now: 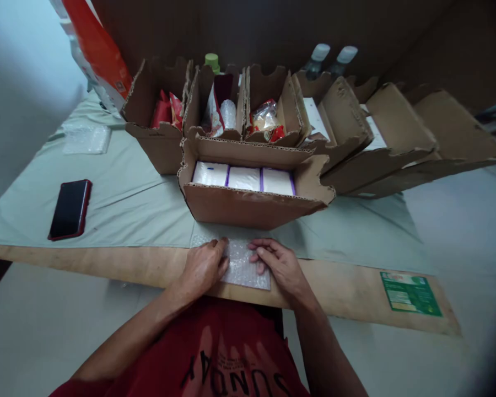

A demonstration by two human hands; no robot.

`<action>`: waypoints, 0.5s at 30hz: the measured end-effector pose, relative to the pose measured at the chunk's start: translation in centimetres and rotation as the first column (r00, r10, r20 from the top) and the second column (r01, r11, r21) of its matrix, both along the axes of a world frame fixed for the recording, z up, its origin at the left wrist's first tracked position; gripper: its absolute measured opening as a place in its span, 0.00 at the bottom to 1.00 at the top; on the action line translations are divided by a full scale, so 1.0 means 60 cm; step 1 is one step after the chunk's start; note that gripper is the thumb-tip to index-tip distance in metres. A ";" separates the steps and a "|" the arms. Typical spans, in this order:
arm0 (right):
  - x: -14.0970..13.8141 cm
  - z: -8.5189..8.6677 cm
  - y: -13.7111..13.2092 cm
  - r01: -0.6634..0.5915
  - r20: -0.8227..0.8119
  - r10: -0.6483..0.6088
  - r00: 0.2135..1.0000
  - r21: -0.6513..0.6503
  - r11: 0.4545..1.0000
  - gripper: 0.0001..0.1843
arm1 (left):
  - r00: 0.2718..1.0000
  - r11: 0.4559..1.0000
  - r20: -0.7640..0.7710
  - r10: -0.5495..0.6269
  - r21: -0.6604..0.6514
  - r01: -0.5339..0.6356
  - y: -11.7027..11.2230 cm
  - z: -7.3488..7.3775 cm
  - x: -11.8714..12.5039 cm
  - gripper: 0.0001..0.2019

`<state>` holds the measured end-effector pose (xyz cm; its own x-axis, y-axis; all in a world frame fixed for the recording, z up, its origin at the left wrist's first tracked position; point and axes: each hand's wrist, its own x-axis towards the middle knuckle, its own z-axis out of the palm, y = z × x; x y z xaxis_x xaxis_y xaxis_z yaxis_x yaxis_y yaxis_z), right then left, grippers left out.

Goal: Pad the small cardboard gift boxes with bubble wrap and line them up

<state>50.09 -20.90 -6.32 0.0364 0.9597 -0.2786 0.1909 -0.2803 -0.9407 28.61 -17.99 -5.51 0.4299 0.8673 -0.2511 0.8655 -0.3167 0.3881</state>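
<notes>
A sheet or pouch of bubble wrap (248,267) lies flat at the table's front edge, between my hands. My left hand (204,264) is closed at its left side, the fingers bent and pressed onto the plastic. Over the right side, my right hand (279,264) is half curled, with its fingers apart and nothing visible in them. Just behind the wrap stands a cardboard box (248,207), cut open at the top. Inside it sit white packs (243,177) with purple edges, side by side.
A row of open cardboard boxes (161,149) holds red packets, a bubble-wrapped item and snack packs. Two white-capped bottles (320,52) stand behind. On the left lie a phone (70,209) and another bubble wrap piece (86,139). A green label (411,293) is at the right edge.
</notes>
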 end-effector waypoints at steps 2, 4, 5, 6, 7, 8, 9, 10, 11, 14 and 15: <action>0.027 0.007 -0.017 0.089 0.069 -0.091 0.993 0.032 0.995 0.23 | 0.999 1.000 0.034 -0.009 0.006 0.009 -0.005 0.002 -0.014 0.21; 0.048 0.012 -0.038 0.136 0.273 -0.155 0.949 0.088 0.987 0.21 | 0.993 0.996 0.117 0.035 0.080 -0.045 -0.012 0.005 -0.037 0.20; 0.053 0.011 -0.047 0.122 0.394 -0.155 0.906 0.109 0.987 0.21 | 0.984 0.986 0.161 0.076 0.134 -0.098 -0.016 0.006 -0.051 0.18; 0.053 0.008 -0.053 0.094 0.504 -0.145 0.851 0.125 0.988 0.21 | 0.973 0.969 0.193 0.123 0.188 -0.160 -0.020 0.006 -0.065 0.17; 0.050 0.003 -0.057 0.062 0.594 -0.136 0.793 0.143 0.988 0.21 | 0.964 0.949 0.204 0.169 0.230 -0.215 -0.024 0.006 -0.078 0.16; 0.042 -0.004 -0.058 0.036 0.657 -0.140 0.741 0.169 0.985 0.21 | 0.960 0.935 0.190 0.207 0.252 -0.251 -0.027 0.004 -0.090 0.15; 0.033 -0.010 -0.056 0.020 0.692 -0.160 0.704 0.206 0.978 0.22 | 0.959 0.928 0.165 0.232 0.257 -0.269 -0.030 0.002 -0.099 0.15; 0.022 -0.017 -0.053 0.009 0.702 -0.185 0.688 0.246 0.969 0.22 | 0.959 0.928 0.145 0.245 0.253 -0.275 -0.034 -0.002 -0.107 0.16; 0.012 -0.021 -0.051 0.000 0.691 -0.204 0.694 0.283 0.959 0.21 | 0.958 0.928 0.141 0.251 0.245 -0.279 -0.039 -0.006 -0.113 0.17; -0.008 -0.023 -0.050 0.010 0.558 -0.219 0.800 0.353 0.936 0.16 | 0.937 0.922 0.247 0.249 0.236 -0.307 -0.051 -0.016 -0.122 0.21; -0.011 -0.019 -0.053 0.024 0.498 -0.212 0.841 0.356 0.934 0.15 | 0.921 0.917 0.302 0.247 0.235 -0.323 -0.053 -0.018 -0.123 0.24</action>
